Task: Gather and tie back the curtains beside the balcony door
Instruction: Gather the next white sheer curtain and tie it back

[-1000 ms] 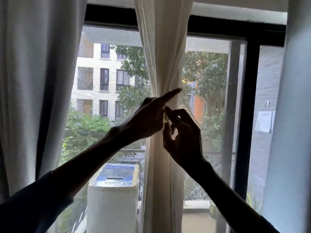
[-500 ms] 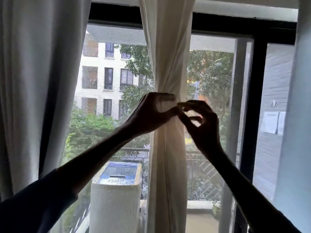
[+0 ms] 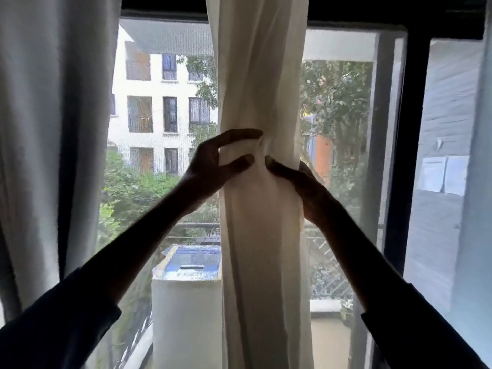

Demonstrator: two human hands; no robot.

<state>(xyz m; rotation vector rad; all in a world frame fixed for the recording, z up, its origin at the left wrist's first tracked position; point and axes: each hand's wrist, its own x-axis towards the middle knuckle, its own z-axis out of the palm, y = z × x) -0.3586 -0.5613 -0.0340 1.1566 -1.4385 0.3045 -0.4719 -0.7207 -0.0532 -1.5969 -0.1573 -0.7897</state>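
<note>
Your left grip point(image 3: 210, 171) pinches a fold of the curtain point(image 3: 261, 249); your right grip point(image 3: 298, 186) clasps it opposite. It hangs vertical between them, at frame centre.

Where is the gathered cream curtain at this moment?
The cream curtain hangs mid-frame in the head view, held between the left hand and right hand, right of the grey curtain.

Views: one, head cam.
Position: worn on person's head, indoors.
Facing: looked fwd at cream curtain point(image 3: 261, 235) & black window frame point(image 3: 407, 155).
Nearness: sat close; left hand point(image 3: 210, 169) & right hand point(image 3: 300, 182) were at arm's reach, mid-frame.
</note>
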